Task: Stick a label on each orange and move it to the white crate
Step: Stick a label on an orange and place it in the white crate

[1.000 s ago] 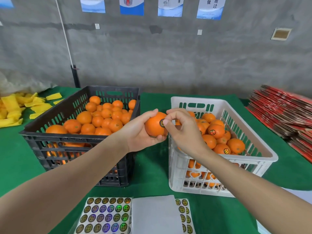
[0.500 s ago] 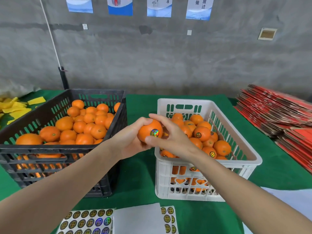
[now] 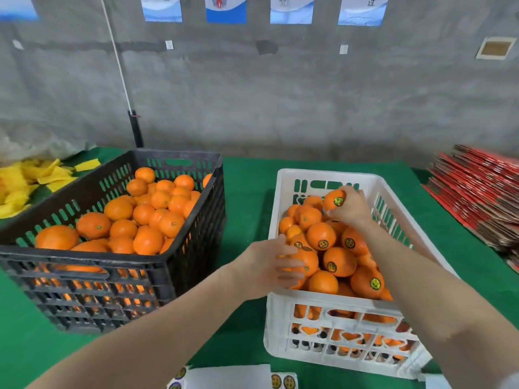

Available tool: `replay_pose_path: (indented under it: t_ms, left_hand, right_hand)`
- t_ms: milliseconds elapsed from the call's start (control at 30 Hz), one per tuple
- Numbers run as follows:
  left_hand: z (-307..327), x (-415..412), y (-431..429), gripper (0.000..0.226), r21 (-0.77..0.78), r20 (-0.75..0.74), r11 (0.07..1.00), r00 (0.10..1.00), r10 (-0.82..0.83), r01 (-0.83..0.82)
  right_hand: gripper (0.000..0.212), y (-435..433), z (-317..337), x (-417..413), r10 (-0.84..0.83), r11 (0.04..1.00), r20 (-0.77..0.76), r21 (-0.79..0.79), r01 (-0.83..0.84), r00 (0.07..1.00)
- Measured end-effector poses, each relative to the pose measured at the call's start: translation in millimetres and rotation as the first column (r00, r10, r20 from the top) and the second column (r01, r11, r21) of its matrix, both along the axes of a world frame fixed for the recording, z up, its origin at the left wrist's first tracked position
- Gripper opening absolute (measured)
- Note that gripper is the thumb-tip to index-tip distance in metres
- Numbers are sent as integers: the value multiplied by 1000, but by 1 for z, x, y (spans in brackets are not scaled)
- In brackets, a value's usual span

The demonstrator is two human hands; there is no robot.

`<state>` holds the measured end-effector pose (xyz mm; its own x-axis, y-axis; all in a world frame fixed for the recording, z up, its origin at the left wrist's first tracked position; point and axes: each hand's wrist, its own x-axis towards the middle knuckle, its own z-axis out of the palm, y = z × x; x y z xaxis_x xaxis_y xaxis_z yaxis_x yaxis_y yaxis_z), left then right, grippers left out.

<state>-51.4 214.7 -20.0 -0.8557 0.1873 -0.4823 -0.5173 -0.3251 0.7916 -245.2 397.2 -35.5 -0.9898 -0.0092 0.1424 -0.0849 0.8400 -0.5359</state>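
**Right hand** (image 3: 351, 209): my fingers and thumb are curled round one orange (image 3: 332, 199), gripping it from its right side. I hold the orange above the far end of the white crate (image 3: 323, 175), just over the pile (image 3: 321, 235) inside. Its label (image 3: 339, 201), a round shiny sticker, faces me.

**Left hand** (image 3: 266, 265): my fingers are extended and loosely spread, and hold nothing. The hand is at the white crate's near left rim, with the fingertips reaching over the nearest fruit of the pile. The hand is blurred, so I cannot tell whether the fingertips touch that fruit.

**Pile:** it fills the white crate almost to the rim. Several of its oranges show round labels on their upper faces.

**Black crate** (image 3: 84, 258): it stands to the left of the white crate and apart from it, with a strip of the green table (image 3: 247, 192) between them. It holds the stock (image 3: 120, 209), a heap of oranges.

**Sheet** (image 3: 282, 380): it lies flat on the table at my near edge. It is mostly cut off, and only a few round stickers show.

**Periphery:** yellow scraps (image 3: 16, 181) lie at the far left. A red stack (image 3: 477, 192) of flat card lies at the far right.
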Motion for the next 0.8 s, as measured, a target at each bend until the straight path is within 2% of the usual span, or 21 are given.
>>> replay_pose_path:
  t_ms: [100, 167, 233, 300, 367, 433, 567, 633, 700, 767, 800]
  left_hand:
    - [-1, 1, -16, 23, -62, -48, 998, 999, 7, -10]
    - [2, 2, -27, 20, -124, -95, 992, 995, -8, -4]
    - [6, 0, -39, 18, -155, -127, 988, 992, -1, -18]
    - [11, -1, -52, 19, -168, -151, 985, 988, 14, -39]
    - [17, -3, -65, 19, -188, -199, 981, 980, 13, -52]
    - [28, -4, -83, 17, -213, -260, 973, 965, 25, -83]
    - [41, -7, -146, 21, -290, -369, 913, 914, 169, -286]
    - [37, -15, -183, 27, -387, -347, 824, 893, 285, -414]
    - [26, -28, -215, 26, -575, -316, 690, 898, 307, -438]
    - [13, -41, -240, 12, -830, -258, 470, 954, 156, -301]
    - [8, -46, -245, 13, -916, -198, 346, 979, 52, -203]
  right_hand:
    - [73, -1, -14, -24, -23, 987, 106, 160, 5, 994]
    - [78, -10, -16, -31, -110, 962, 151, 264, 67, 982]
    - [79, -28, -9, -29, -192, 940, 87, 304, 158, 977]
    - [77, -54, 2, -18, -136, 974, -64, 177, 145, 989]
    - [72, -84, 16, 3, 10, 998, -271, 58, 6, 962]
    - [65, -114, 30, 32, 195, 978, -427, 19, -207, 883]
    - [52, -155, 52, 95, 493, 837, -520, 67, -543, 697]
    - [51, -167, 56, 121, 589, 777, -501, 133, -616, 634]
    - [52, -177, 58, 140, 657, 735, -449, 204, -646, 606]
    - [54, -185, 57, 150, 689, 717, -399, 252, -651, 605]
    - [54, -188, 56, 154, 693, 716, -383, 267, -646, 610]
